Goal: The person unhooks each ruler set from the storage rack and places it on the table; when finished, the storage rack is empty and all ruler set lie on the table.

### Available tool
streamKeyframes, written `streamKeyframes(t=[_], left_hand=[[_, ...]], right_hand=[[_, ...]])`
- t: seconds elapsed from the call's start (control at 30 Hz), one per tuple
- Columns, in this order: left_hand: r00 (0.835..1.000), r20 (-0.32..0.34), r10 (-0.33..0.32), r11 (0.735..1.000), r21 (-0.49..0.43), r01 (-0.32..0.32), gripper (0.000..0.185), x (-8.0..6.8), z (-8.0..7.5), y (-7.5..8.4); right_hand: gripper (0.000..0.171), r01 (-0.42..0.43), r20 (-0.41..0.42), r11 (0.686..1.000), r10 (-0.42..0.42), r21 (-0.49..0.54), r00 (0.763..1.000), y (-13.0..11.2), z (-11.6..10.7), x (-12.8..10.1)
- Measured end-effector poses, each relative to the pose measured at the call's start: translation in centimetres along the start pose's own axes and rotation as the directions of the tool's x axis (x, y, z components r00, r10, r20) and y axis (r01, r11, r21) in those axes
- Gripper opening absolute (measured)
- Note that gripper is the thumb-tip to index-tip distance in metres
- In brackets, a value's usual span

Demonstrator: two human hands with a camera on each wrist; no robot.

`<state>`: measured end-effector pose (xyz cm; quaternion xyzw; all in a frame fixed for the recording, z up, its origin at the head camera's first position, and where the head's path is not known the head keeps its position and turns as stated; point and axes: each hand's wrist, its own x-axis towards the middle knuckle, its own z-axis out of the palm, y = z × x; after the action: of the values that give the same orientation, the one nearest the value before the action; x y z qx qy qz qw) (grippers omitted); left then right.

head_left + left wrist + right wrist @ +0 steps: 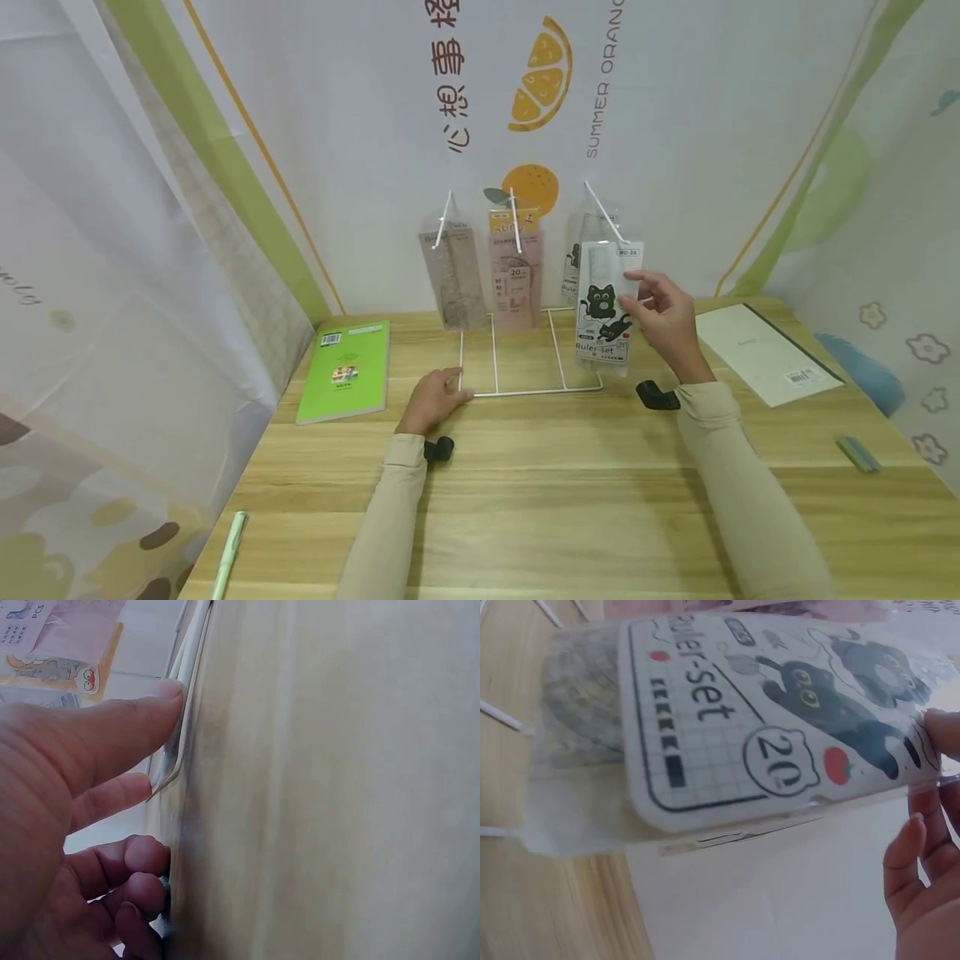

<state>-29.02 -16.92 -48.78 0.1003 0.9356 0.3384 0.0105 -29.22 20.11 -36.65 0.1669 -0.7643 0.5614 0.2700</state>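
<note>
A white wire display rack lies with its base on the table, and its prongs carry several clear packets. At its front left corner my left hand holds the wire between thumb and index finger; the other fingers are curled in the left wrist view. My right hand pinches the right edge of a ruler set packet printed with black cats, hanging at the end of the right prong. Behind it hangs a similar cat packet, partly hidden. Pink ruler packets hang in the middle, a greyish packet at the left.
A green notebook lies to the left of the rack, a white notebook to the right. Near the left edge is a light green pen; small greenish sticks lie at the right. A printed curtain stands behind the table.
</note>
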Motion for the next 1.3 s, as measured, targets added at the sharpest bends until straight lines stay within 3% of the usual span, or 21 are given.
streamKeyframes(t=[0.23,0.57,0.8,0.93,1.03,1.17,1.3], left_hand=[[1.0,-0.006,0.02,1.0,0.003,-0.02,0.053,0.1,-0.1,-0.2],[1.0,0.006,0.017,1.0,-0.001,-0.017,0.054,0.2,0.1,0.3],[1.0,0.002,0.02,1.0,0.005,-0.02,0.054,0.4,0.1,0.4],[1.0,0.0,0.02,1.0,-0.002,-0.02,0.053,0.4,0.2,0.4],[1.0,0.0,0.032,0.999,0.003,-0.032,0.054,0.4,0.2,0.4],[0.999,-0.012,0.032,0.999,0.015,-0.031,0.053,0.1,0.2,0.2],[0.999,-0.022,0.027,1.0,0.011,-0.027,0.054,-0.1,0.1,0.0]], right_hand=[[0.037,0.007,0.056,1.0,-0.008,0.029,0.998,1.9,-1.2,-1.3],[0.038,-0.035,0.051,0.991,0.029,0.131,0.998,-0.2,-2.6,-2.9],[0.04,-0.074,0.021,0.993,0.073,0.095,0.997,-2.2,-3.3,-3.7],[0.041,-0.099,0.015,0.983,0.098,0.157,0.995,-3.1,-3.9,-4.2],[0.04,-0.134,0.024,0.98,0.132,0.146,0.991,-3.1,-4.2,-4.8],[0.042,-0.233,0.076,0.973,0.232,-0.002,0.97,-2.0,-4.4,-5.9],[0.049,-0.375,0.18,0.923,0.384,-0.083,0.906,-0.2,-4.7,-7.5]])
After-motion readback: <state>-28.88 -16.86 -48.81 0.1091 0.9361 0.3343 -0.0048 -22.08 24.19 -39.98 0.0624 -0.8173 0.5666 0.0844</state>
